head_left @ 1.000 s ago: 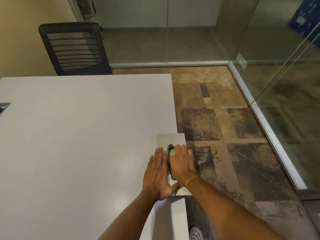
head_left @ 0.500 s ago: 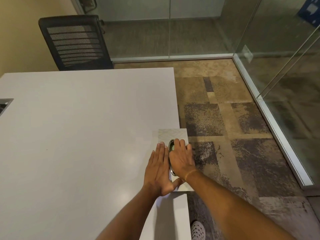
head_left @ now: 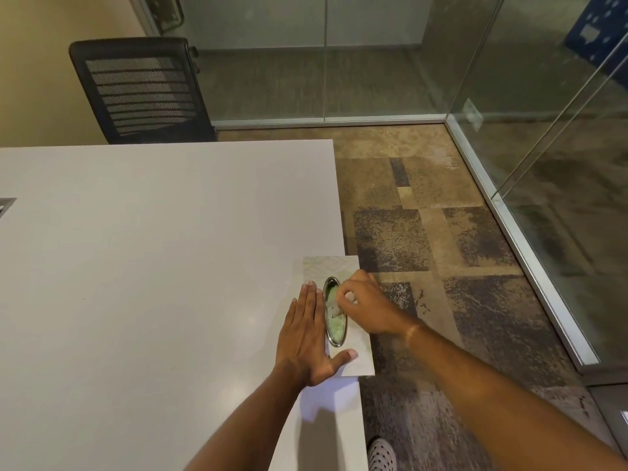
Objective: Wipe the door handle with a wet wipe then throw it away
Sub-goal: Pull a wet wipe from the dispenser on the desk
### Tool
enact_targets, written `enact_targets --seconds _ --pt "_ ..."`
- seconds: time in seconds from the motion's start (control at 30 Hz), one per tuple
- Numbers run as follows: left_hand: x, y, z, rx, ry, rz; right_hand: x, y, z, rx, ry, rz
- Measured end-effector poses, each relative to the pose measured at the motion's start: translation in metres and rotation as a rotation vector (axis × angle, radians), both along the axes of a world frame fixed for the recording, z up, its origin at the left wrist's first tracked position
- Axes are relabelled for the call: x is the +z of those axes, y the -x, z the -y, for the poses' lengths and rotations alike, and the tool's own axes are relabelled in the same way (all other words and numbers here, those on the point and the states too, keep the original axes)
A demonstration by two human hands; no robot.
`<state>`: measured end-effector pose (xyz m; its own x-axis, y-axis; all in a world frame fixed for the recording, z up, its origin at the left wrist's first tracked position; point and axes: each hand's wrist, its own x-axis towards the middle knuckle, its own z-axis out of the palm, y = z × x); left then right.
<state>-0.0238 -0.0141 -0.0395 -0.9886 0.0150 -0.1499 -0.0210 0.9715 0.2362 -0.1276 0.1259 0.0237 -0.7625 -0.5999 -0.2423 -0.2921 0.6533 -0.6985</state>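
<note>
A pale patterned panel (head_left: 339,265) lies at the right edge of the white table (head_left: 153,249). Set into it is an oval metal recessed door handle (head_left: 335,329) with a greenish inside. My left hand (head_left: 306,334) lies flat on the panel's left side, fingers together, thumb across the near end. My right hand (head_left: 365,305) hovers over the handle's far half, fingers pinched on a small white wet wipe (head_left: 334,305) that touches the recess.
A black mesh chair (head_left: 139,90) stands behind the table's far edge. Glass walls with metal floor rails (head_left: 509,215) close the room at the back and right. Patterned carpet (head_left: 424,249) lies to the right of the table. My shoe (head_left: 382,455) shows below.
My right hand has lifted off the handle and moved right, uncovering the oval recess, with the wet wipe now visible in its fingertips. My left hand stays flat on the panel.
</note>
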Motion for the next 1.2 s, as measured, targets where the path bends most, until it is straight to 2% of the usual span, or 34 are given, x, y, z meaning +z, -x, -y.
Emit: enact_targets --seconds 0.13,0.27,0.47,0.67,0.8,0.87,1.0,1.07,1.2 --pt "0.001 0.000 0.000 0.003 0.007 0.007 0.011 0.008 -0.009 -0.115 0.232 0.164" --pt "0.003 0.000 -0.001 0.008 -0.001 0.002 0.017 0.013 -0.013 -0.192 0.314 0.350" --pt "0.003 -0.001 0.000 -0.002 0.007 0.007 0.026 0.017 -0.017 -0.269 0.438 0.478" --pt "0.007 -0.002 0.001 -0.001 -0.017 0.022 0.049 0.018 -0.024 -0.443 0.662 0.621" --pt "0.029 0.005 -0.003 0.043 -0.046 0.000 0.071 0.023 -0.030 -0.499 0.802 0.661" --pt "0.050 0.014 -0.006 0.114 -0.168 -0.097 0.081 0.028 -0.032 -0.537 0.806 0.640" --pt "0.109 0.036 -0.015 0.400 -0.814 -0.330 0.102 0.033 -0.035 -0.641 0.749 0.499" --pt "0.132 0.044 -0.025 0.424 -1.040 -0.356 0.111 0.034 -0.037 -0.631 0.687 0.391" --pt "0.156 0.056 -0.042 0.359 -1.068 -0.335 0.131 0.033 -0.041 -0.544 0.636 0.244"
